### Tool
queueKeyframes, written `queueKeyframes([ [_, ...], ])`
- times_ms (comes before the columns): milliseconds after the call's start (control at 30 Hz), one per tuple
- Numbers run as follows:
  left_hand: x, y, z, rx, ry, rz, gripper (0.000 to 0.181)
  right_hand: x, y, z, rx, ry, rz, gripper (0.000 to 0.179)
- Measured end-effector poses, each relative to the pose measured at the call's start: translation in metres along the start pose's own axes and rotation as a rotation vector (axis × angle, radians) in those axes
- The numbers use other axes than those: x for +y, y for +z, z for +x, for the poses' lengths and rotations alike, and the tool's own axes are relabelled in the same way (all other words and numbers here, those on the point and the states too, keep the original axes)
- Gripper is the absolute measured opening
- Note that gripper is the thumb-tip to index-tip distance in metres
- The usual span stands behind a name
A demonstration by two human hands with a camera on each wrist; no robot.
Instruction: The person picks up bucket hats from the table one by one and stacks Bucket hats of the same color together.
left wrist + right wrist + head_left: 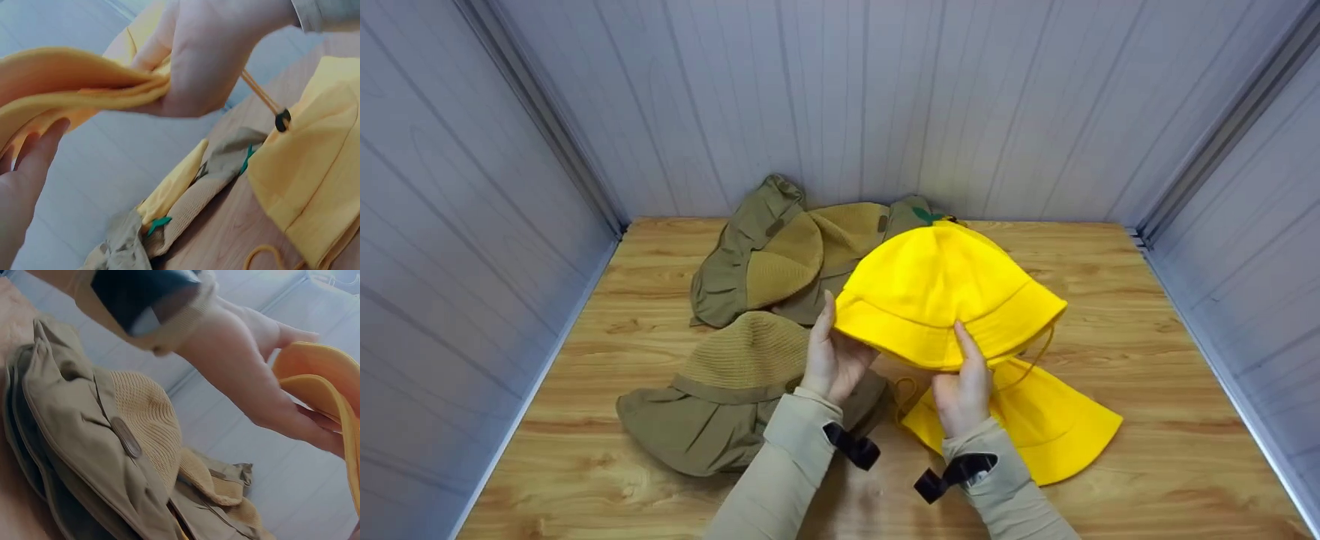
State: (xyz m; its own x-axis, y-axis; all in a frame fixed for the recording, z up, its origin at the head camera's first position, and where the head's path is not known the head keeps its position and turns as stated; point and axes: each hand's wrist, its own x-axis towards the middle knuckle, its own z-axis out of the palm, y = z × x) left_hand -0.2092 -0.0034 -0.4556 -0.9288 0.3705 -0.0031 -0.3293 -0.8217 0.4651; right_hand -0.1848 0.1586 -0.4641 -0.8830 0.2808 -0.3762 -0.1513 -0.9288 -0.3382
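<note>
Head view, left: a brown hat (712,431) spreads on the wooden table (547,480), ribbed crown up.
Behind it: more brown hats (784,274), overlapping near the back wall (825,105).
Left hand (834,365): grips the raised yellow hat (945,281) at the left end of its brim (900,341), thumb outside, fingers beneath.
Raised yellow hat: up off the table between both hands, crown and green leaf (928,216) uppermost; most of it sits above and beyond the grip.
Handling: I'd judge it light, soft, neither slippery nor fragile; the stitched brim looks firmest to hold.
Right hand (966,394): pinches the brim near its front middle, thumb on the outer face.
Cord (1045,351): hangs from the brim's right end.
Second yellow hat (1065,431): lies on the table, below the raised one.
</note>
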Motion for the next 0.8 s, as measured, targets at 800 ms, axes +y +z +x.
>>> queueKeyframes([
  [800,-0.026,0.012,0.002,0.104,0.039,0.105,0.035,-0.008,-0.003,-0.020,-0.110,0.023,-0.047,0.033],
])
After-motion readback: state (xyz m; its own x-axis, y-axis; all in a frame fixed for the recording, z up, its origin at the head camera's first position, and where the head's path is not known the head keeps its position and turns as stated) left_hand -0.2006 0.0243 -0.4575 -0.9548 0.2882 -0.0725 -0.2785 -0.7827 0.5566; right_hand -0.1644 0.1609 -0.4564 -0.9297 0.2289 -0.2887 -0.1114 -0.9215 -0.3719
